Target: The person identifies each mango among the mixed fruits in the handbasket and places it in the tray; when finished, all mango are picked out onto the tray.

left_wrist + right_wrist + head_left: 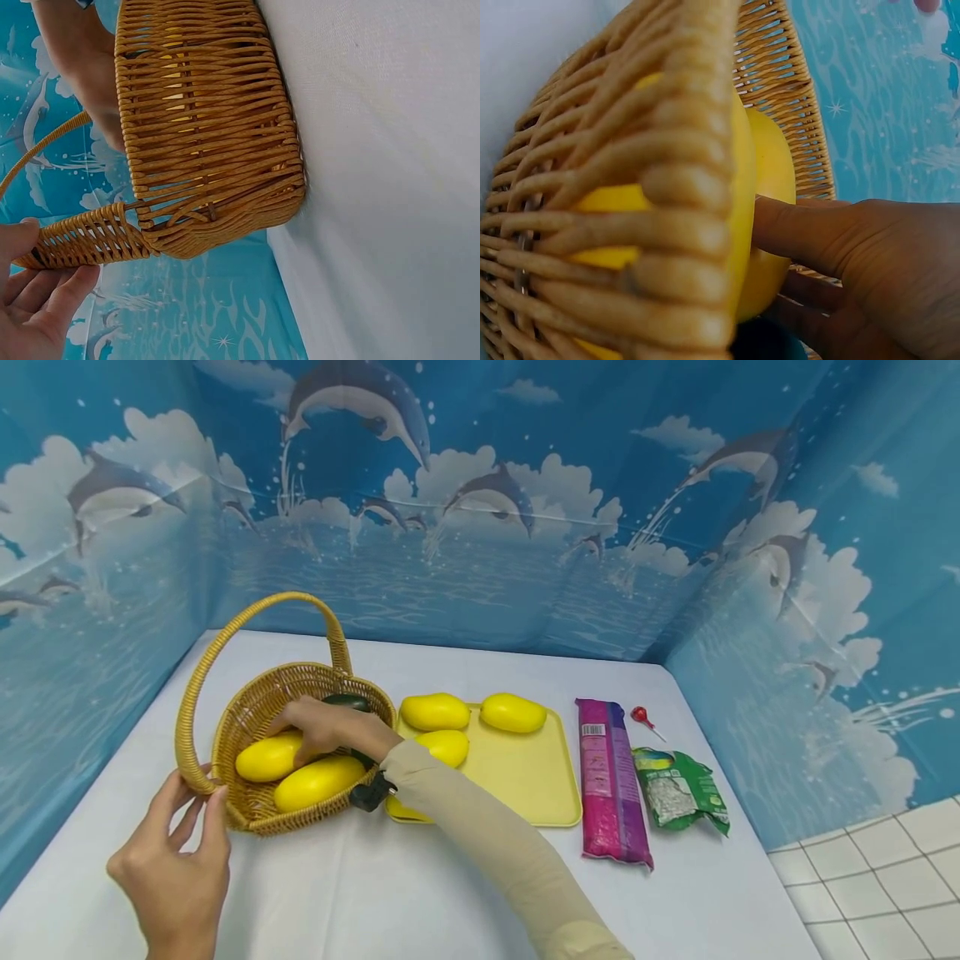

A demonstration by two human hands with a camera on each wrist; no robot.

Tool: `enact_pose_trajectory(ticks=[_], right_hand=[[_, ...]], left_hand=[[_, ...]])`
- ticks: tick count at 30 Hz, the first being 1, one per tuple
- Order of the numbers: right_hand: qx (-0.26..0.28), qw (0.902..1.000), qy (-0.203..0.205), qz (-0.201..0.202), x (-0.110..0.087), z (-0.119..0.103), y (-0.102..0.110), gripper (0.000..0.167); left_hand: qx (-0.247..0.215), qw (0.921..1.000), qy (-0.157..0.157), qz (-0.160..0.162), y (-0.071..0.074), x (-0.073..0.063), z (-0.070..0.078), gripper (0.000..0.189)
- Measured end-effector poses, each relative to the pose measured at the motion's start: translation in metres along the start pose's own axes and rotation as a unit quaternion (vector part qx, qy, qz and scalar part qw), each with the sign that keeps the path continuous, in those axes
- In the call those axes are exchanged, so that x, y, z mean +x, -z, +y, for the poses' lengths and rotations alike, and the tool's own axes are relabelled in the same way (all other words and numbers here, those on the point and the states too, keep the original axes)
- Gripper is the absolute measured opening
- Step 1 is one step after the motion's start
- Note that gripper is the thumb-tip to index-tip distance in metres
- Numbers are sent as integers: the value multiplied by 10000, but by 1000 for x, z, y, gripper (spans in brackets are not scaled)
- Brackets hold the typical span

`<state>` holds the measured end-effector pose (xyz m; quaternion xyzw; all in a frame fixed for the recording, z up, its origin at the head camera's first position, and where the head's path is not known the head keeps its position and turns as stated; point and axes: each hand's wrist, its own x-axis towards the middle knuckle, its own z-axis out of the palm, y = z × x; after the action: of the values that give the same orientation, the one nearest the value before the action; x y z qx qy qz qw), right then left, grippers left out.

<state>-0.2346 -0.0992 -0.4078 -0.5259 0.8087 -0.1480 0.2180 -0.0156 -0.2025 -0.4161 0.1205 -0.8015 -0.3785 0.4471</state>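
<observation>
A woven wicker basket [281, 824] with a tall arched handle [197, 693] stands at the left of the table. My left hand [176, 860] pinches the lower end of that handle between thumb and fingers, also visible in the left wrist view. Reaching into the basket, my right hand [326, 727] grips a yellow mango [264, 759], its thumb lying against the fruit in the right wrist view. A second mango [318, 783] lies nearer the front rim. Behind the right hand shows a dark green fruit or vegetable [348, 701], partly hidden.
Right of the basket lies a yellow tray [521, 785] with several mangoes [512, 713], partly covered by my right forearm. Farther right are a long pink-purple packet [609, 785], a green packet [678, 789] and a red lollipop [641, 714]. Dolphin-printed curtains [465, 577] enclose the table.
</observation>
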Motion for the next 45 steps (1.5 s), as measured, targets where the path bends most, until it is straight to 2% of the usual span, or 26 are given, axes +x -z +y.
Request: enact_pose_trajectory(ticks=[9,16,24,38,45], right_hand=[[-461,9989,-26,-123,-4,-9,2,52],[-501,9987,95,-73,-10,-11,6,46],[-719,9972,140,-129,-21,-15,18,51],[-672,9967,463,52,-57,-22,39,59],[-349,9957,725,459,-84,-23,50,60]], left_hand=[[4,10000,-38,0,1,0,1,47],[-2,10000,-61,-50,2,-1,3,47],[19,9999,-78,-110,2,0,3,47],[3,10000,-16,26,0,-2,1,50],[-37,9999,-71,-65,0,-1,3,49]])
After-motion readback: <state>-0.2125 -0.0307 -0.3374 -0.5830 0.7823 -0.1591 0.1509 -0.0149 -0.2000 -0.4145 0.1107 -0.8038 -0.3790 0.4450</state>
